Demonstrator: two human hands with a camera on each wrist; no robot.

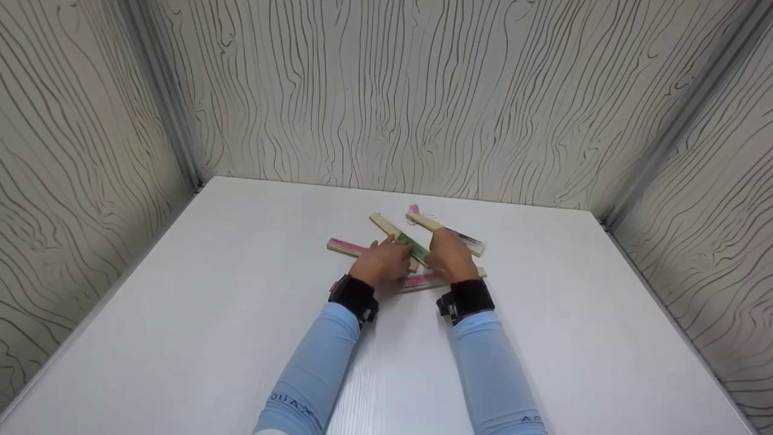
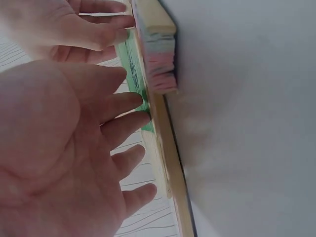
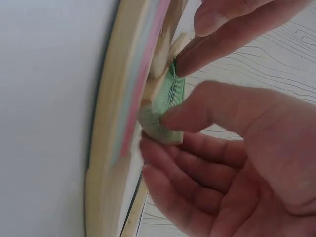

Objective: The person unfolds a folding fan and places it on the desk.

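Observation:
A folded hand fan with a green leaf and pale wooden sticks [image 1: 412,248] lies slantwise between the hands. My right hand [image 1: 452,256] pinches its near end between thumb and fingers, as the right wrist view shows. My left hand [image 1: 381,262] has its fingers extended along the green fan [image 2: 131,64], with fingertips touching its side. Beneath and beside the hands are two more folded fans with pink leaves: one pink fan [image 1: 345,246] at the left, partly hidden by the left hand, and another pink fan [image 1: 423,281] nearer me, partly covered by the right hand.
A folded fan with a dark-patterned leaf [image 1: 464,239] lies behind the right hand. Something small and pink [image 1: 413,209] sits by its far end. All this rests on a white table [image 1: 253,290], enclosed by wood-grain-patterned panels [image 1: 386,103] at the back and sides.

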